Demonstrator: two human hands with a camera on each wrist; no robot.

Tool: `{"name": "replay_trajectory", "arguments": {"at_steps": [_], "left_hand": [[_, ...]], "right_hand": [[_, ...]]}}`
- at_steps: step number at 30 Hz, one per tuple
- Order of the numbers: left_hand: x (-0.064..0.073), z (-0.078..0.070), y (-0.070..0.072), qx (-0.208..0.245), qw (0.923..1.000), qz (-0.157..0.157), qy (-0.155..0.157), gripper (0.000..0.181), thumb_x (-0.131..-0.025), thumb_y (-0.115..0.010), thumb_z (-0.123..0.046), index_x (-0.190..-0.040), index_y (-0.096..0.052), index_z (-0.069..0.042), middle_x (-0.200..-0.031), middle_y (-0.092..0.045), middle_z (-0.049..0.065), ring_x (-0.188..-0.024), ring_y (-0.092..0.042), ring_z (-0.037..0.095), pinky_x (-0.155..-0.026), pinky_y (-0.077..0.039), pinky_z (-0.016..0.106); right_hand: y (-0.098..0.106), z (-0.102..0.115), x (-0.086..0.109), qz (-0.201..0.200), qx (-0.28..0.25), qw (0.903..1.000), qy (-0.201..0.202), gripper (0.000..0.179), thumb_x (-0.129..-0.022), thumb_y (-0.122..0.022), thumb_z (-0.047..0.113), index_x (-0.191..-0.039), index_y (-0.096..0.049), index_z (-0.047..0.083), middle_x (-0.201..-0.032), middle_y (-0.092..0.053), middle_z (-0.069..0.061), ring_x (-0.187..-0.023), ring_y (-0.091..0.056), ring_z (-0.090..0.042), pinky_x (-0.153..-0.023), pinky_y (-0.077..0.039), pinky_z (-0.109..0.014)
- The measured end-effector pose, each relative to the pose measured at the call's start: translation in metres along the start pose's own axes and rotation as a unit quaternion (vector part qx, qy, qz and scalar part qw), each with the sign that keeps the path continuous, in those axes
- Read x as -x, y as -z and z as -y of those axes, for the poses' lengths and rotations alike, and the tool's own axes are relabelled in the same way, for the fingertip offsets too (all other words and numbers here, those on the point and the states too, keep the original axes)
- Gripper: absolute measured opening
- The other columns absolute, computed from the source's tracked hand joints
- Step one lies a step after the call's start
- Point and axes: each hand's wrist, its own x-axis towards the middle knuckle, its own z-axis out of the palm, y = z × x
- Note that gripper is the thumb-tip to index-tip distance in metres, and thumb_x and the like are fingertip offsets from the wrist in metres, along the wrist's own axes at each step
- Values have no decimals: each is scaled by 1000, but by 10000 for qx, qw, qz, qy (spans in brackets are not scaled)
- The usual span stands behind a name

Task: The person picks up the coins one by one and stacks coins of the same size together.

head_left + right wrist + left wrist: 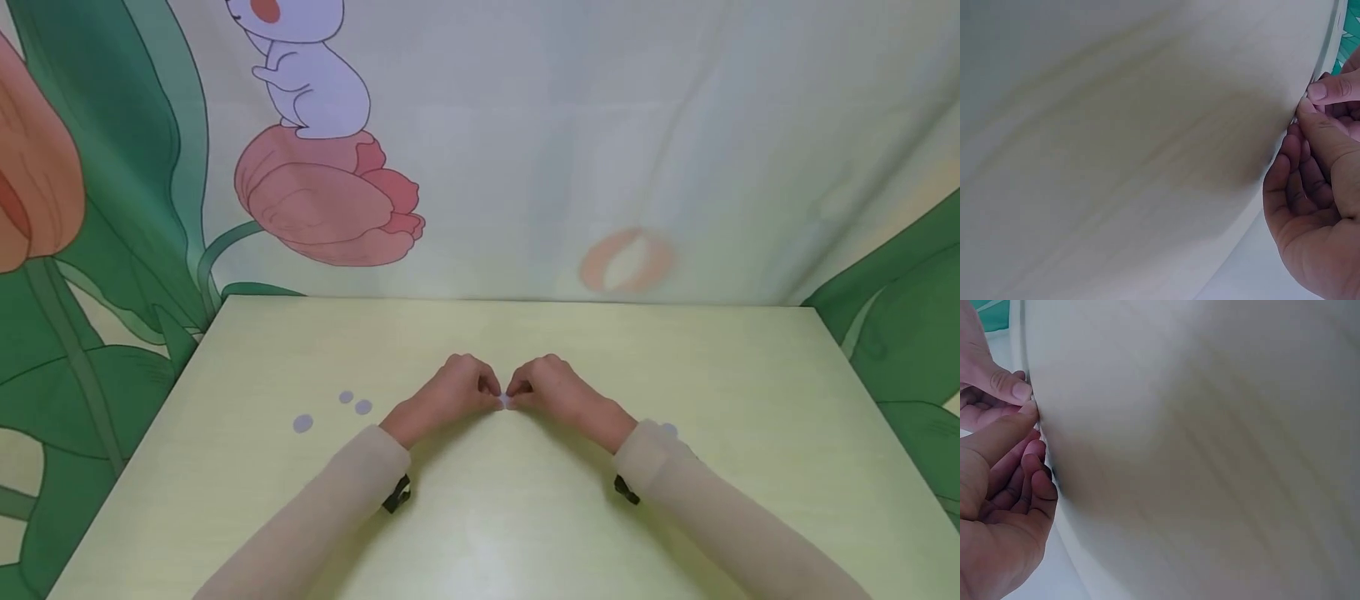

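Note:
Near the middle of the table, my left hand (pixel 457 387) and right hand (pixel 551 387) meet fingertip to fingertip. Between them shows a small pale lilac disc (pixel 505 401), mostly covered by the fingers. Each hand pinches an edge of it between thumb and forefinger. In the left wrist view the left hand (pixel 1007 494) has its other fingers curled in, and the two thumbs almost touch. From the right wrist the right hand (pixel 1316 194) looks much the same, with only a sliver of the disc visible. Whether it lies on the tabletop or is lifted I cannot tell.
Left of the hands, three flat lilac discs lie on the pale yellow table (pixel 480 533): a larger disc (pixel 303 423) and two smaller discs, one (pixel 346 397) beside the other (pixel 363 407). Another disc (pixel 669 430) is partly hidden by the right sleeve. A printed curtain (pixel 495 167) hangs behind.

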Motion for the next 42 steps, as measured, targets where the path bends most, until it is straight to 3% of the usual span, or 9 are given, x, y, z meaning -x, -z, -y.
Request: {"name": "replay_trajectory", "arguments": {"at_steps": [4,8,16,24,32,37,42], "left_hand": [[1,2,3,25,9998,102,-179,10,-87,-80,-9,-94,-75,-3,-79,-67,0,-73,-57,10,-69,-49,22],[11,7,12,47,9999,43,-155,17,-89,-78,-7,-104,-74,-1,-86,-68,1,-79,-60,12,-75,-52,24],[60,23,42,-178,9979,-515,363,23,-92,-75,-6,-113,-72,2,-95,-67,7,-86,-62,19,-76,-54,30],[112,46,79,-504,9894,-1108,796,30,-92,-73,-5,-120,-68,5,-107,-67,18,-93,-65,30,-79,-56,40],[152,64,102,-953,9784,-1586,920,29,-91,-72,-1,-118,-66,9,-106,-67,23,-94,-67,37,-81,-54,48],[170,82,109,-1010,9751,-1675,1047,31,-89,-72,2,-117,-65,11,-103,-67,25,-92,-66,38,-79,-54,48],[181,96,114,-1022,9749,-1446,1352,31,-90,-73,-1,-117,-65,12,-101,-67,23,-90,-63,35,-78,-54,47]], "right_hand": [[2,0,-1,-11,35,10000,20,8,-89,-79,13,-94,-81,7,-89,-77,2,-83,-70,-10,-77,-55,-26],[1,-1,-3,68,-4,10000,-30,11,-90,-79,17,-96,-81,7,-90,-77,2,-85,-70,-11,-79,-55,-27],[5,3,-2,183,-140,9989,-403,13,-91,-78,20,-98,-80,9,-92,-77,2,-87,-69,-12,-80,-55,-28],[6,2,-3,234,-210,9985,-459,14,-91,-78,20,-99,-80,9,-92,-76,2,-87,-69,-11,-80,-54,-27],[6,4,-1,268,-193,9984,-461,16,-92,-77,21,-100,-80,8,-93,-77,1,-87,-68,-13,-80,-54,-28],[4,3,1,256,-213,9985,-427,14,-91,-78,19,-99,-80,8,-93,-77,1,-86,-68,-12,-78,-54,-27],[3,3,1,261,-252,9984,-429,13,-91,-78,18,-99,-80,8,-93,-77,1,-85,-68,-11,-78,-54,-27]]}}
